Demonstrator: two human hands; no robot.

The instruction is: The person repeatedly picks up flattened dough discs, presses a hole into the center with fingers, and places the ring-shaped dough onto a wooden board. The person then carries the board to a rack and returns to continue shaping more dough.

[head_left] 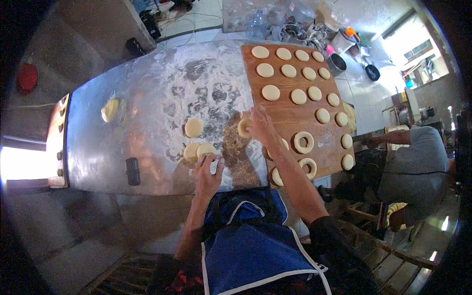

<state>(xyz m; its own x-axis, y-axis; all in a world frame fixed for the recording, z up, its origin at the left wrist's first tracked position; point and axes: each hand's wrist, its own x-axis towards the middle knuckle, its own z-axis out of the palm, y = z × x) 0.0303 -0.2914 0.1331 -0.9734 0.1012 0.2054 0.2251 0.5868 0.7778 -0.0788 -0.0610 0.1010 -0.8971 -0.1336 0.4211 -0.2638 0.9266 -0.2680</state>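
My right hand (261,129) pinches the edge of a pale dough ring (242,129) at the left edge of the brown wooden board (290,118). My left hand (208,177) is curled beside a flat dough round (206,149), its fingertips close to or touching the near edge. A small pale, shiny patch shows between its thumb and fingers; whether it is a small tool or the table cannot be made out. Another dough round (191,153) overlaps that one, and a third round (194,128) lies just beyond. Two finished-looking dough rings (303,142) lie on the board near my right forearm.
Several dough rounds (271,93) stand in rows on the board. Flour covers the middle of the metal table (123,147), which also holds a dough lump (110,110) and a black case (132,171). Another person (418,152) is at the right. Pots and a water bottle (257,25) stand beyond.
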